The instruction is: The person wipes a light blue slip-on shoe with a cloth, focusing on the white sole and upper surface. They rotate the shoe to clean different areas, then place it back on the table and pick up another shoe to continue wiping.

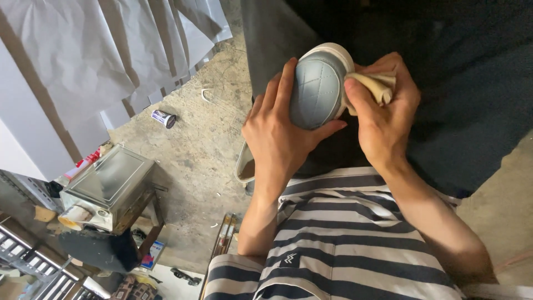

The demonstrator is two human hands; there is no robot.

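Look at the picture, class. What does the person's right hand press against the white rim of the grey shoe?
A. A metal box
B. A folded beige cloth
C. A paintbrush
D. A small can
B: the right hand pinches a folded beige cloth against the rim of the grey shoe, which the left hand holds.

Small can (164, 118) with a purple-and-white label lies on its side on the concrete floor (205, 150); blue-and-white box (151, 253) sits lower left, beneath the metal stand.
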